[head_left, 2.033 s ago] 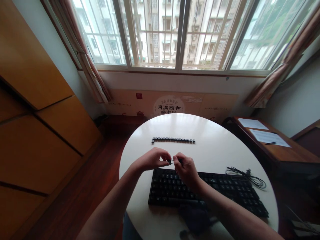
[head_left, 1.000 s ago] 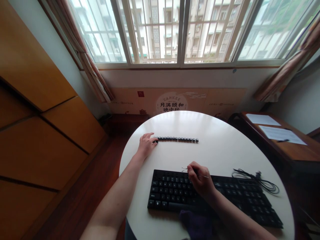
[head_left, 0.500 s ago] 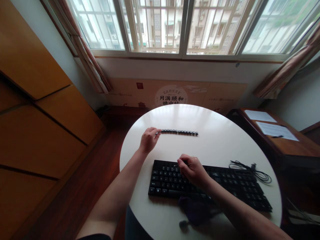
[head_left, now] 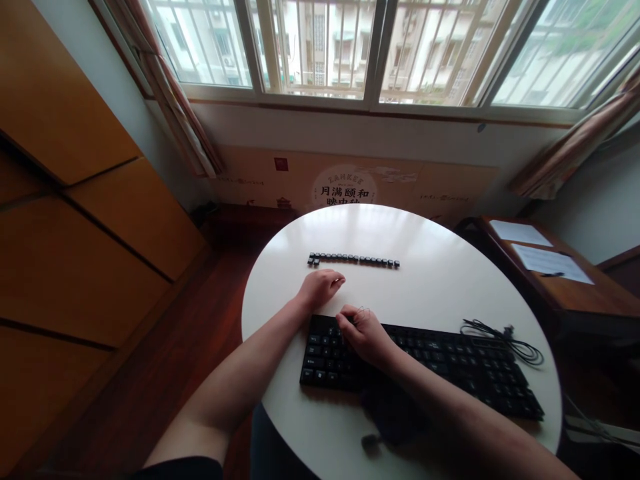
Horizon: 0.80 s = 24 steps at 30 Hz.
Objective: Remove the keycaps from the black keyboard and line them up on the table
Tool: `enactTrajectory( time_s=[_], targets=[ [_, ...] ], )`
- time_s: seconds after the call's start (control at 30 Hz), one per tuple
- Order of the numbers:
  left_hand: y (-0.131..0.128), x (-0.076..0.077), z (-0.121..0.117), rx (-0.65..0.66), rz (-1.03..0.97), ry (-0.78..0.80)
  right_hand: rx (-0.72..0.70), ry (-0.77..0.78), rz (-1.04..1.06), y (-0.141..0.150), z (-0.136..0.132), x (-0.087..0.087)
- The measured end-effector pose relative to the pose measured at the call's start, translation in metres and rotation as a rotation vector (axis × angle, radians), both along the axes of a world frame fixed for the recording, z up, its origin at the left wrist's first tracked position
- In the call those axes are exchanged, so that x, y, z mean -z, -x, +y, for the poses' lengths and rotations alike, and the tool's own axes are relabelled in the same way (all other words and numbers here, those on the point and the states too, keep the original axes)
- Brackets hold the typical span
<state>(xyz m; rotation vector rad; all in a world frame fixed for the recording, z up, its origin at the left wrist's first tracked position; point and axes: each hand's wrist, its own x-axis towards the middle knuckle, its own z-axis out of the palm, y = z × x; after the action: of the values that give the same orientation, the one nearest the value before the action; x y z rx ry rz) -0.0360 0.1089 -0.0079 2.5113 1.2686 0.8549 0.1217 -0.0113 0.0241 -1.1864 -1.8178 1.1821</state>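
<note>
My right hand (head_left: 367, 337) is closed over the left part of a black keyboard (head_left: 480, 380). Thin wire loops (head_left: 365, 311) stick up from the fist, like those of a wire keycap puller; its rest is hidden in the fingers. Just beyond the keyboard's far left corner is my left hand (head_left: 323, 290), fingers curled and pressed together; whether something small sits between them I cannot tell. Several loose black keycaps (head_left: 355, 258) form a long row farther back on the round white table (head_left: 440, 280). Two more keycaps (head_left: 313, 262) lie in front of its left end.
A coiled black cable (head_left: 505, 340) rests behind the keyboard's right end. In front of the keyboard lies a dark bundle (head_left: 395, 417) with a small dark knob (head_left: 370, 441). A wooden desk (head_left: 575, 290) at the right carries papers (head_left: 553, 262).
My left hand has drawn back from the keycap row's left end toward the keyboard, uncovering two keycaps in front of it. My right hand has shifted slightly left over the keyboard.
</note>
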Motion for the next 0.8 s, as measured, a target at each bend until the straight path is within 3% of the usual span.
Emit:
enactTrajectory(
  time_s=[0.27,0.57,0.67,0.8],
  targets=[
    [0.001,0.0,0.001,-0.019,-0.056,0.014,-0.033,-0.283,-0.138,0.005,-0.01,-0.001],
    [0.005,-0.009,0.0,0.067,-0.197,0.112,0.23,-0.042,0.316,-0.002,-0.008,0.013],
    [0.007,-0.025,-0.006,0.19,-0.295,0.307,0.281,-0.029,0.361,-0.005,-0.005,0.008],
    [0.004,-0.057,-0.02,0.489,-0.266,0.552,0.293,-0.05,0.283,-0.02,0.001,-0.013]
  ],
)
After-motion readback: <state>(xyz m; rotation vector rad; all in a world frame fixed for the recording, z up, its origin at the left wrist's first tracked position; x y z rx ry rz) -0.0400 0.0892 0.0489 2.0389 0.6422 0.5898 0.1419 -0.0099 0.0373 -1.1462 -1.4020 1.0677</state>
